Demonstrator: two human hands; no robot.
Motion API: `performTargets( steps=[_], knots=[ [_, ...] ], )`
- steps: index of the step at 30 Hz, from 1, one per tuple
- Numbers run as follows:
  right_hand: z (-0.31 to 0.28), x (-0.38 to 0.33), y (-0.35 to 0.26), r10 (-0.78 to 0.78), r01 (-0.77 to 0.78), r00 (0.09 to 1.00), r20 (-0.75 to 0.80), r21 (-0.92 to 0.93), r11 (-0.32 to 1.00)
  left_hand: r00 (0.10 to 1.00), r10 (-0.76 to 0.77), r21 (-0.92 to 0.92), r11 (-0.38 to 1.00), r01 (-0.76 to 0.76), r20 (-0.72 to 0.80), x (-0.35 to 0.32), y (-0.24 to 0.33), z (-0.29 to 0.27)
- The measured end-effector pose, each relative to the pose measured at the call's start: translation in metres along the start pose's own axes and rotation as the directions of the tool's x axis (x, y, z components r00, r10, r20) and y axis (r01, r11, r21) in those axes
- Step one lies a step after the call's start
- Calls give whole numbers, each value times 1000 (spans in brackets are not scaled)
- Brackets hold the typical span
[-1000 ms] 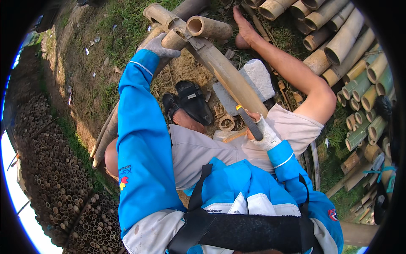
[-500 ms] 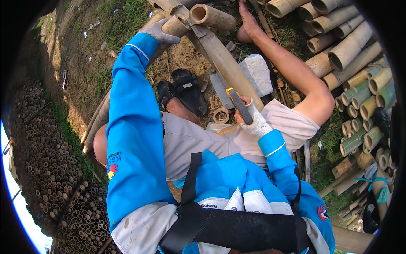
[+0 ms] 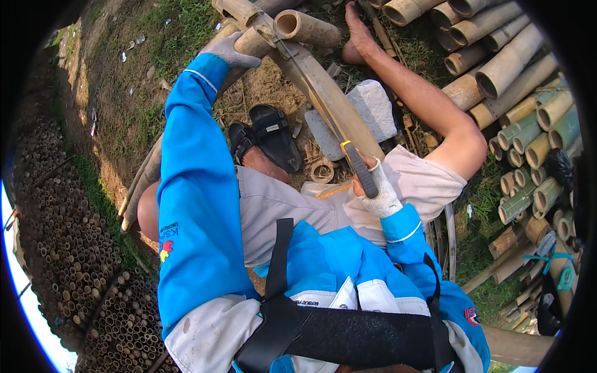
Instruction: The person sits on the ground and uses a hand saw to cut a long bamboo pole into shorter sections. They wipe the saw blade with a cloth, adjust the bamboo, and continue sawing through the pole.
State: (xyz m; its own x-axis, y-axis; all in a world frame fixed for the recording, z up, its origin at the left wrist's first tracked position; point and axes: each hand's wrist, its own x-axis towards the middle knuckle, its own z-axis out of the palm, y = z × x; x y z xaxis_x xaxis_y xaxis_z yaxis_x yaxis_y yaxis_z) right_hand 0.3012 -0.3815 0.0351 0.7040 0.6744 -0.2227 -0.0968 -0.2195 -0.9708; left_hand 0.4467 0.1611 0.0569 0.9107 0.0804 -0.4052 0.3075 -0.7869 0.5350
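In a pale work glove, my left hand (image 3: 227,52) wraps around a bamboo pole (image 3: 254,41) at the upper left. My right hand (image 3: 380,191), in a glove that leaves fingertips bare, is closed on a handsaw (image 3: 360,170) with a grey and yellow handle. The long thin blade slants up and left to the pole, just right of my left hand, and its far end rests at the bamboo there. Beneath the blade runs a thick split bamboo beam (image 3: 344,118), slanting toward my lap.
A short bamboo tube (image 3: 305,28) lies by the beam's upper end. A pale stone block (image 3: 373,112) and black sandals (image 3: 273,138) are below. Bamboo poles (image 3: 507,68) are stacked at right. Many cut bamboo pieces (image 3: 81,261) fill the left. My bare foot (image 3: 357,40) is at the top.
My right hand has drawn the saw back down and slightly right, toward my body, and more of the blade shows. The left hand keeps its hold on the pole.
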Motion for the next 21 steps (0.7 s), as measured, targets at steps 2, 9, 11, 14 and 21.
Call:
performTargets(
  steps=[2, 9, 11, 14, 21],
  knots=[
    [-2, 1, -10, -99, 90, 991, -86, -101, 991, 1000, 3, 11, 1000, -2, -29, -4, 6, 1],
    [2, 38, -36, -98, 94, 992, -81, -47, 994, 994, 2, 6, 1000, -2, -105, -24, 27, 6],
    [3, 52, -41, -135, 129, 988, -78, -69, 989, 994, -44, -6, 999, 44, -96, -26, 32, 4],
    [6, 75, -48, -246, 233, 965, -92, -132, 963, 987, -32, 58, 997, 41, -157, -27, 38, -4],
    [21, 131, -65, -237, 222, 968, -87, -153, 963, 965, -41, 122, 990, 75, -258, -17, 42, -37]
  ],
)
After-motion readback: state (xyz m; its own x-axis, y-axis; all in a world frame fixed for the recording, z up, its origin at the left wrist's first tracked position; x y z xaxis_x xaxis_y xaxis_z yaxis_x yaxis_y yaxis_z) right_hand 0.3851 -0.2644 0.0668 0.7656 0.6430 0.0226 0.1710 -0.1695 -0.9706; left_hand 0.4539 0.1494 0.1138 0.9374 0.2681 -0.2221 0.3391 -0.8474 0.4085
